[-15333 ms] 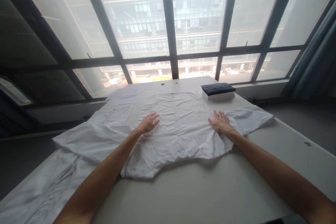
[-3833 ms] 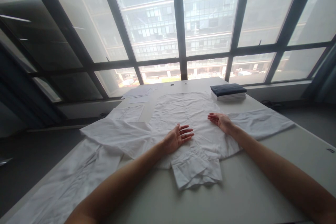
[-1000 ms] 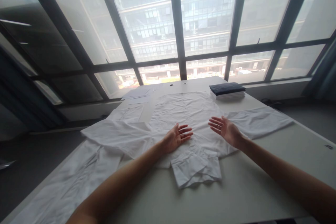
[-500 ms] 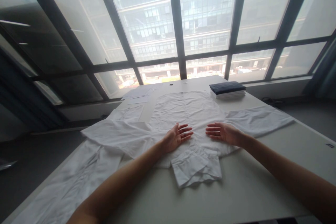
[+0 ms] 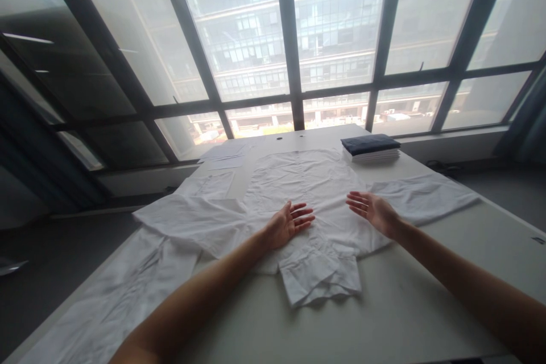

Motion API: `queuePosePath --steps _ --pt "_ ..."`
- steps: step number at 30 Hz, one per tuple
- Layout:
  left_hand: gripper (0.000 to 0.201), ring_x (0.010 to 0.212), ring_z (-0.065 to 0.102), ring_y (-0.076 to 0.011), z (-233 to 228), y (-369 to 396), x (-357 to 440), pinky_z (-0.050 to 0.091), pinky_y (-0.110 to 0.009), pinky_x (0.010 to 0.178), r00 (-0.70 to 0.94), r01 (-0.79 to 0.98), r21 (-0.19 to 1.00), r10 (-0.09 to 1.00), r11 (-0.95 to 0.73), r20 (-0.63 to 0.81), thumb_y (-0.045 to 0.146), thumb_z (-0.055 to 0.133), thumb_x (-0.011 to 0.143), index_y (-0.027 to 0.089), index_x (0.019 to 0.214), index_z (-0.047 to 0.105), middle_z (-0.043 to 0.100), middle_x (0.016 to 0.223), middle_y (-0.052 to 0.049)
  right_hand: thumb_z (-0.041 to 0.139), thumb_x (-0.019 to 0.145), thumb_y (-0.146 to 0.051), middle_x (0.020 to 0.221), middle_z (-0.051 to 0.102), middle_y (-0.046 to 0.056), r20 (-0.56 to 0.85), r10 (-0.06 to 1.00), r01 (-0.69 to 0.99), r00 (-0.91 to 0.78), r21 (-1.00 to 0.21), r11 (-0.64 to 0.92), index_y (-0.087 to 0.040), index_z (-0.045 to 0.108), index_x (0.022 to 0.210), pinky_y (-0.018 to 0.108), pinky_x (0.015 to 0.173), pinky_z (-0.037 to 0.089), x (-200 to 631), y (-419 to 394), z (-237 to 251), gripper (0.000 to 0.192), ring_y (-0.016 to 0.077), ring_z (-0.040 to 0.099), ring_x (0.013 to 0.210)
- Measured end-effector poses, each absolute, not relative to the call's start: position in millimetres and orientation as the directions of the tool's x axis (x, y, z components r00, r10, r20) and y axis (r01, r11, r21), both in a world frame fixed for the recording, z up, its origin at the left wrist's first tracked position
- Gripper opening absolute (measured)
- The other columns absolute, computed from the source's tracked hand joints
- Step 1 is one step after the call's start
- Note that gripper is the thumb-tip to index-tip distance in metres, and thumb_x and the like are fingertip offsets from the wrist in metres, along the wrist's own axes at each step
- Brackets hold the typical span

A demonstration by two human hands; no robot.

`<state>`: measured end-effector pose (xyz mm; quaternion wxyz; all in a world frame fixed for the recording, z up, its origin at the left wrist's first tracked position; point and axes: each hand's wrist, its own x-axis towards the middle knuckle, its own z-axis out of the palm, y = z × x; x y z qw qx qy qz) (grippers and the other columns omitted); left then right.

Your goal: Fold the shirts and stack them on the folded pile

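A white shirt (image 5: 307, 182) lies spread flat on a pale table (image 5: 362, 318), collar end toward me and one sleeve (image 5: 422, 196) stretched out to the right. My left hand (image 5: 288, 224) rests flat on the shirt's middle, fingers apart. On the right half of the shirt, my right hand (image 5: 373, 211) lies open with spread fingers, holding nothing. A folded cuff or collar piece (image 5: 319, 276) lies on the table just below my hands.
A stack of folded clothes with a dark blue one on top (image 5: 370, 147) sits at the table's far right. More white garments (image 5: 128, 284) cover the table's left side. Papers (image 5: 226, 153) lie far left. Large windows (image 5: 290, 40) rise behind the table.
My right hand has slid to the right across the shirt, away from the left hand. The left hand has stayed in place.
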<state>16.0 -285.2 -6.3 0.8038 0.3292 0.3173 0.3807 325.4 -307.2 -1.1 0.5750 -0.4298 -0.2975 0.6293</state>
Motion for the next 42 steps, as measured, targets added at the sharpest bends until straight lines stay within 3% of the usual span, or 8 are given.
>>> queuePosePath --steps 5,8,12,17,29,31,36,42 --pt "0.053 0.117 0.068 -0.0304 -8.1 -283.9 15.4 0.049 -0.043 0.105 0.517 -0.408 0.766 0.817 0.497 -0.255 0.047 0.035 0.108 0.008 0.142 0.050 0.059 0.140 -0.024 0.060 0.093 -0.032 0.136 0.066 0.013 -0.078 0.910 -0.429 -0.408 -0.863 -0.266 -0.019 0.074 0.111 0.051 0.114 0.043 303.2 -330.3 3.7 0.026 0.0302 0.064 0.123" --pt "0.053 0.118 0.067 -0.0305 -8.1 -284.2 15.6 0.049 -0.043 0.104 0.511 -0.415 0.761 0.820 0.498 -0.258 0.047 0.035 0.108 0.008 0.142 0.049 0.058 0.141 -0.026 0.066 0.092 -0.035 0.137 0.065 0.015 -0.120 0.858 -0.345 -0.499 -0.881 -0.324 -0.018 0.074 0.110 0.051 0.113 0.044 294.2 -333.4 -5.7 0.026 0.0295 0.065 0.120" --pt "0.054 0.119 0.067 -0.0308 -6.9 -285.2 16.0 0.049 -0.043 0.104 0.511 -0.417 0.759 0.820 0.499 -0.258 0.047 0.035 0.108 0.008 0.143 0.048 0.057 0.141 -0.026 0.065 0.094 -0.030 0.120 0.072 0.016 -0.229 0.841 -0.263 -0.491 -0.881 -0.393 -0.014 0.074 0.107 0.045 0.110 0.048 295.0 -327.0 -14.9 0.022 0.0242 0.070 0.108" --pt "0.054 0.117 0.067 -0.0306 -5.0 -286.9 16.7 0.050 -0.043 0.103 0.506 -0.410 0.768 0.823 0.491 -0.257 0.046 0.034 0.108 0.008 0.143 0.048 0.058 0.141 -0.025 0.064 0.095 -0.030 0.119 0.073 0.018 -0.308 0.819 -0.163 -0.485 -0.888 -0.430 -0.013 0.071 0.114 0.045 0.103 0.054 307.9 -324.7 -5.9 0.027 0.0257 0.072 0.105" --pt "0.055 0.118 0.067 -0.0307 -4.8 -286.5 17.1 0.051 -0.041 0.102 0.499 -0.414 0.759 0.823 0.502 -0.272 0.048 0.034 0.108 0.007 0.141 0.050 0.057 0.141 -0.026 0.065 0.095 -0.037 0.111 0.075 0.019 -0.320 0.803 -0.062 -0.503 -0.913 -0.403 -0.011 0.071 0.116 0.040 0.088 0.060 323.0 -321.3 -0.5 0.034 0.0268 0.074 0.099" --pt "0.055 0.118 0.067 -0.0307 -4.9 -286.4 16.9 0.051 -0.041 0.102 0.497 -0.414 0.759 0.824 0.502 -0.274 0.048 0.034 0.108 0.008 0.142 0.050 0.057 0.142 -0.026 0.066 0.094 -0.036 0.117 0.074 0.018 -0.284 0.823 -0.096 -0.492 -0.922 -0.376 -0.014 0.071 0.117 0.044 0.093 0.058 320.9 -321.7 -0.4 0.033 0.0277 0.073 0.102" --pt "0.054 0.118 0.067 -0.0309 -9.0 -284.0 15.6 0.051 -0.043 0.102 0.510 -0.414 0.763 0.821 0.496 -0.257 0.047 0.035 0.108 0.009 0.144 0.048 0.058 0.141 -0.025 0.064 0.094 -0.036 0.137 0.066 0.012 -0.045 0.916 -0.414 -0.398 -0.882 -0.224 -0.023 0.068 0.124 0.049 0.113 0.044 308.4 -323.8 -5.6 0.033 0.0278 0.063 0.124" --pt "0.053 0.117 0.067 -0.0309 -11.2 -282.8 14.9 0.050 -0.044 0.104 0.514 -0.412 0.767 0.821 0.491 -0.249 0.047 0.036 0.108 0.009 0.142 0.048 0.059 0.140 -0.025 0.060 0.095 -0.038 0.140 0.063 0.011 -0.087 0.895 -0.432 -0.437 -0.853 -0.294 -0.023 0.068 0.122 0.048 0.114 0.043 291.3 -328.6 -14.3 0.031 0.0266 0.063 0.123"
